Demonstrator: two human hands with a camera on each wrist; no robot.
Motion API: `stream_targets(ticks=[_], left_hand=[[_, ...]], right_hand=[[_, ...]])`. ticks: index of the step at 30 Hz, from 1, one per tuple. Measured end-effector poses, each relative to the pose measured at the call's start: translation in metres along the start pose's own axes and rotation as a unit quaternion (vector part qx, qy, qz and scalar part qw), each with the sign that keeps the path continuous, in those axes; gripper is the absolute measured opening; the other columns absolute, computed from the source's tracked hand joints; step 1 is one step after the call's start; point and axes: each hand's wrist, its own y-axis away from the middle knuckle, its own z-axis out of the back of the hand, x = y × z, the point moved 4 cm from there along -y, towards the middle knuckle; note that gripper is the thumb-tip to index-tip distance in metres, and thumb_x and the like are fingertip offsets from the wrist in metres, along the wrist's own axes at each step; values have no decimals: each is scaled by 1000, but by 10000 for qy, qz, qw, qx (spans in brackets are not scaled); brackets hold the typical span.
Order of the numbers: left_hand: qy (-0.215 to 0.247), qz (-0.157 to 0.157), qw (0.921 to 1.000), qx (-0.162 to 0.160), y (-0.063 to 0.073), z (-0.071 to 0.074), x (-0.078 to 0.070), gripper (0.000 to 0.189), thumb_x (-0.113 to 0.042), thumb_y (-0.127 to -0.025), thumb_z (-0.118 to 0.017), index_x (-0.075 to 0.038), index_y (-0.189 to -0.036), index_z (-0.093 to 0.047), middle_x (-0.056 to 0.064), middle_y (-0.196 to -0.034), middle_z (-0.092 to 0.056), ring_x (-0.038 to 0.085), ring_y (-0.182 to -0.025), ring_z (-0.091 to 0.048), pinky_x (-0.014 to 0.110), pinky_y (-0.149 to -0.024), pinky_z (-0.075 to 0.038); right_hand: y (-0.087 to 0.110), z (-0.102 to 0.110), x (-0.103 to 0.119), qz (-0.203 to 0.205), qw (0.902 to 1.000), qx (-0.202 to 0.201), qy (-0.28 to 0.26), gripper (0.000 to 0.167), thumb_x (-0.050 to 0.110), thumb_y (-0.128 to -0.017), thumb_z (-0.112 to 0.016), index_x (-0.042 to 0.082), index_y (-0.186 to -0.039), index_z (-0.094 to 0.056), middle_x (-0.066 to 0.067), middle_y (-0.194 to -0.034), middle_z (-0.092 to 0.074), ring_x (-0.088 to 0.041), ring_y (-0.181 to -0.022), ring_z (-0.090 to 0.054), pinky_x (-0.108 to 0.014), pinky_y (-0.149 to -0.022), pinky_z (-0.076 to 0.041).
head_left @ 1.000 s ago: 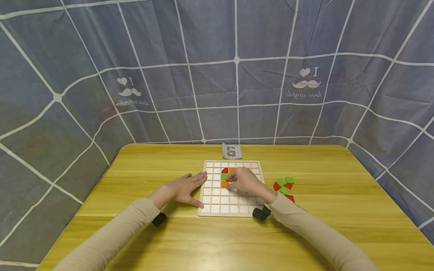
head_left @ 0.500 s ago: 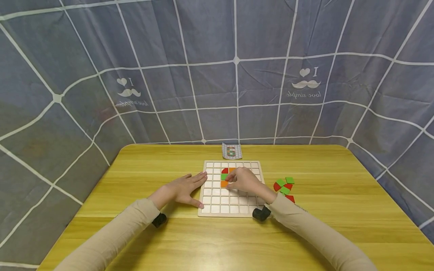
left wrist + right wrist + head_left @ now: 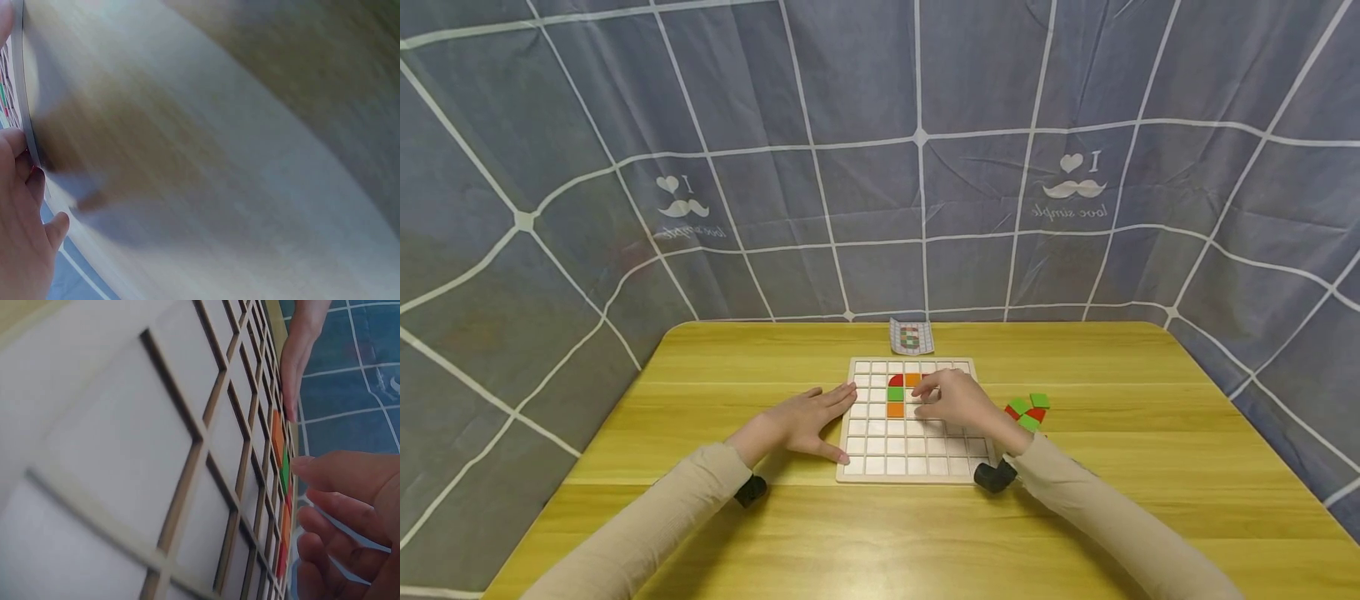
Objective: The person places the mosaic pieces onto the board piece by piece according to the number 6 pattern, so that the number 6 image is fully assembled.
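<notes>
A pale wooden grid board [image 3: 865, 446] lies on the table. In its cells sit a red rounded tile [image 3: 896, 381], a green square tile [image 3: 895, 393], an orange tile [image 3: 895, 410] below that, and another orange tile [image 3: 912, 380] beside the red one. A second red tile [image 3: 281, 559] shows past the orange one in the right wrist view. My left hand [image 3: 808, 417] rests flat along the board's left edge, fingers and thumb spread. Above the middle cells is my right hand [image 3: 958, 400], fingers loosely bent, with a gap between thumb and fingertips and nothing in it.
Loose green tiles [image 3: 1039, 401] and red tiles [image 3: 1037, 413] lie heaped right of the board, partly behind the right forearm. A printed pattern card [image 3: 912, 337] stands behind the board. A grey checked curtain [image 3: 880, 183] hangs around the table's far side.
My right hand has shifted right, away from the column of green and orange tiles, which now shows fully. The left hand stays in place.
</notes>
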Motion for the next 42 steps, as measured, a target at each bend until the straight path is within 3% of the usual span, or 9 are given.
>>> stream_targets(ticks=[10,16,22,32,42], left_hand=[[50,0,10000,7,-1,-1,1,104,-70,-82,-55,-11,-156,-12,7,-163,-5,24,-149,-16,50,-121,-18],[86,4,10000,-40,0,-2,3,106,-72,-81,-55,-11,-156,-12,7,-164,-5,24,-149,-17,51,-121,-17],[105,45,9999,-57,0,-3,2,106,-72,-80,-56,-11,-156,-13,6,-164,-5,24,-149,-18,50,-121,-17],[108,-47,9999,-117,0,-2,2,105,-70,-81,-57,-9,-155,-14,8,-163,-6,26,-149,-19,51,-121,-16],[82,-96,9998,-174,0,-3,1,104,-69,-81,-58,-8,-155,-15,9,-163,-8,25,-148,-22,50,-121,-17]], right_hand=[[20,23,-21,-90,9999,-85,5,24,19,-81,-76,11,-104,-75,1,-92,-70,-9,-68,-57,-25,-59,-46],[32,34,-33,54,9996,-262,128,24,18,-82,-74,10,-105,-74,-3,-94,-71,-9,-59,-53,-23,-52,-40],[44,44,-47,26,9992,-411,19,24,18,-82,-75,8,-105,-74,-7,-95,-71,-10,-54,-53,-24,-46,-41],[65,68,-71,-94,9971,-715,233,26,19,-83,-75,7,-107,-73,-11,-103,-72,-14,-75,-60,-23,-54,-46],[81,83,-102,-181,9959,-859,233,27,17,-82,-76,5,-106,-73,-12,-105,-71,-15,-80,-61,-25,-63,-48]])
